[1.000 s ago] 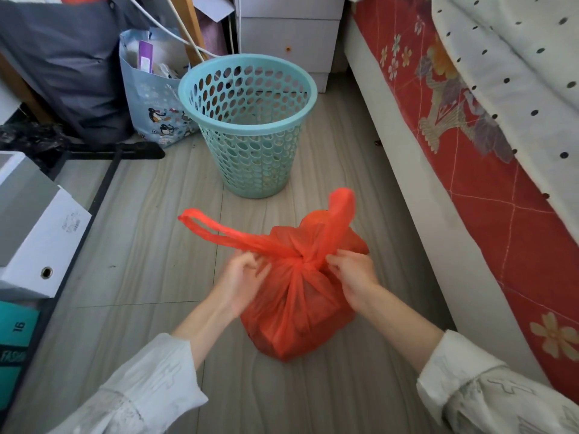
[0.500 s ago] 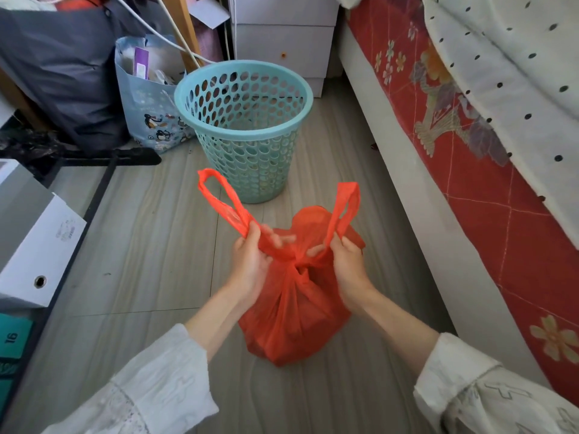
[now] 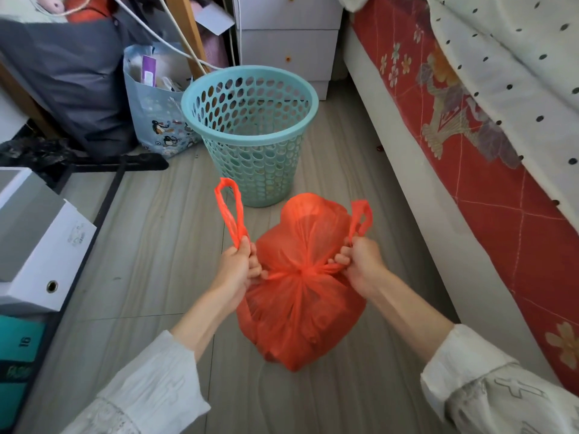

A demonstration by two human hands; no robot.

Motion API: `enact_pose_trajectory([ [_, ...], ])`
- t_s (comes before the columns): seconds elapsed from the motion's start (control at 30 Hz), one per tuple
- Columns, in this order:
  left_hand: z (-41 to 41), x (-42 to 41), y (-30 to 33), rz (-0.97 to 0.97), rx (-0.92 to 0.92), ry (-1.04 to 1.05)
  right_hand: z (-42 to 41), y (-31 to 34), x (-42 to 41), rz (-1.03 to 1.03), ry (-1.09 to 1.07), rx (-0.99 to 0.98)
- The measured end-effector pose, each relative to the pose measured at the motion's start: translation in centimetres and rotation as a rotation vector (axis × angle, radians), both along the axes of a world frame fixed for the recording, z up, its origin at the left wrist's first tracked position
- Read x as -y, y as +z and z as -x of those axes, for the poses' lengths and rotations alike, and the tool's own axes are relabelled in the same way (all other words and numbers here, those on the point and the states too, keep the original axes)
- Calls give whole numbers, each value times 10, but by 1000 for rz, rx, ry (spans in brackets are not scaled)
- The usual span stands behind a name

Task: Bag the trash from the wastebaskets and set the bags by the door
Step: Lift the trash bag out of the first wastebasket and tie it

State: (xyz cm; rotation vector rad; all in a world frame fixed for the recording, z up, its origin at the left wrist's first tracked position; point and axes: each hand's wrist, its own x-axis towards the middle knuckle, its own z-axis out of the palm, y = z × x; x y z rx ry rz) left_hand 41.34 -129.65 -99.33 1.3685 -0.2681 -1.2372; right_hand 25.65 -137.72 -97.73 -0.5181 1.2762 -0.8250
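the red bag (image 3: 300, 308) sits on the floor (image 3: 150, 245) before the empty teal basket (image 3: 250, 133), between a white box (image 3: 47, 245) and the bed (image 3: 470, 151). the left hand (image 3: 238, 267) and right hand (image 3: 360, 264) each grip a handle; since half a second ago they have pulled apart, cinching the knot. a teal binder (image 3: 22, 339) reads "16".

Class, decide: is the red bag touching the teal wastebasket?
Cannot tell. In the head view the red bag overlaps the foot of the teal wastebasket, so neither contact nor a gap shows.
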Motion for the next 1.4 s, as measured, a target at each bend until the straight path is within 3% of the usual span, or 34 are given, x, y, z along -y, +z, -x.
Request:
enact_pose_trajectory([
  [0.17, -5, -9, 5, -6, 116, -79, -10, -19, -7, 421, 408, -438],
  [0.27, -3, -8, 23, -42, 446, -334, -10, -33, -9, 491, 655, -613],
  [0.33, -1, -5, 39, -16, 566, -475, -10, -34, -12, 583, 695, -648],
  [0.43, 0, 3, 57, 64, 493, -487, -14, -24, -21, 665, 903, -642],
  [0.57, -3, 17, 62, 81, 294, -343, -19, -20, -37, 647, 1158, -545],
  [0.63, -4, 20, 54, 76, 277, -303, -16, -20, -39, 634, 1152, -501],
  [0.73, -2, 14, 31, 30, 541, -367, -12, -23, -37, 617, 1100, -599],
  [0.83, 2, -4, 9, 15, 744, -463, -13, -28, -32, 510, 988, -536],
  [0.97, 6, -22, -5, -161, 1323, -810, -13, -21, -31, 428, 928, -480],
  [1.0, 5, -23, -5, -146, 1347, -840, -13, -22, -30, 433, 931, -527],
  [1.1, 3, -22, -1, 36, 1149, -780, -10, -28, -22, 426, 887, -629],
  [1.23, 1, -18, 13, 143, 1032, -659, 2, -26, -10, 423, 832, -627],
  [1.4, 16, -21, 21, 275, 931, -884, 7, -23, -8, 371, 758, -506],
])
